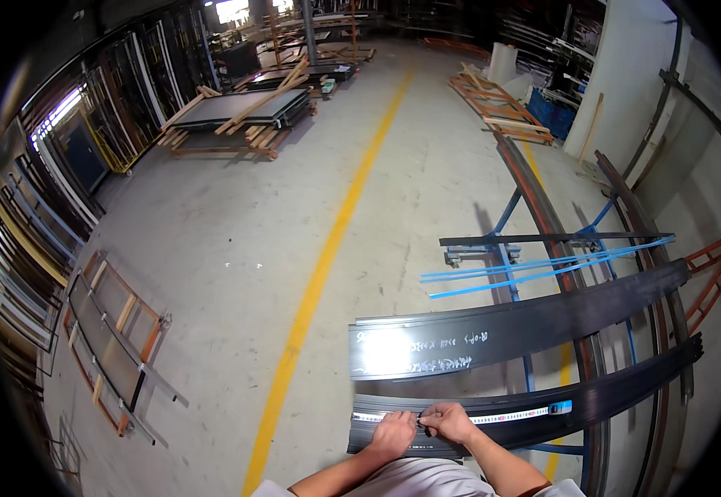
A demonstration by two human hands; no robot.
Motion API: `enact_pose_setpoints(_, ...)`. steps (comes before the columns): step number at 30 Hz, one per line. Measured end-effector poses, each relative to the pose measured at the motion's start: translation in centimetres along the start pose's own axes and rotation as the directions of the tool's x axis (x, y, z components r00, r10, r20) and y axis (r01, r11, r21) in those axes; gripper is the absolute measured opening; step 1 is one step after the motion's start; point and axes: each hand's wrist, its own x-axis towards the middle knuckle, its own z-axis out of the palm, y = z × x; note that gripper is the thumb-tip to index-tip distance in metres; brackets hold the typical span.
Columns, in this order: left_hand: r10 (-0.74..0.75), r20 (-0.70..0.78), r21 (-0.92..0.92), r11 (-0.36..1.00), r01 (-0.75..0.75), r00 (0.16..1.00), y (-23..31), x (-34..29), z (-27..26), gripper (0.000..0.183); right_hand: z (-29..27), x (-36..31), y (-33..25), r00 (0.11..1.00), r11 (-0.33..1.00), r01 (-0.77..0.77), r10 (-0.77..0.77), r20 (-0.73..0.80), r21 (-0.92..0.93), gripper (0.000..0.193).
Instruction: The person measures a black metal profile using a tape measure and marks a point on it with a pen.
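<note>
Just in front of me lies a long dark metal profile (625, 399). Along it runs the pulled-out blade of a tape measure, its blue case (560, 407) resting on the profile to the right of my hands. My left hand (394, 435) is on the profile over the tape blade, its fingers curled together; what they grip is hidden. Close beside it, my right hand (451, 422) pinches something small and dark at its fingertips, too small to name. Beyond them is a second wide dark panel (534, 325) with white handwriting and a bright glare at its left end.
Blue stands (505, 214) and long rails (534, 182) support the profiles. Thin blue strips (543, 267) lie across them. An orange frame (712, 273) leans at the right wall. Glass panels on a wooden rack (112, 340) are at left, with stacked sheets (240, 112) farther off.
</note>
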Motion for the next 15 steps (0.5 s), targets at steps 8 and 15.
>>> enact_pose_setpoints(8,-0.022,0.009,-0.035,0.999,0.022,1.000,-0.3,-0.3,0.4,0.022,-0.5,-0.8,-0.9,0.997,0.967,-0.055,0.040,0.065,0.247,0.019)
enact_pose_setpoints(15,-0.018,0.011,-0.017,1.000,0.018,1.000,-0.2,-0.2,0.6,0.021,0.9,-0.1,-0.7,0.996,0.983,0.024,-0.039,-0.078,-0.182,0.017)
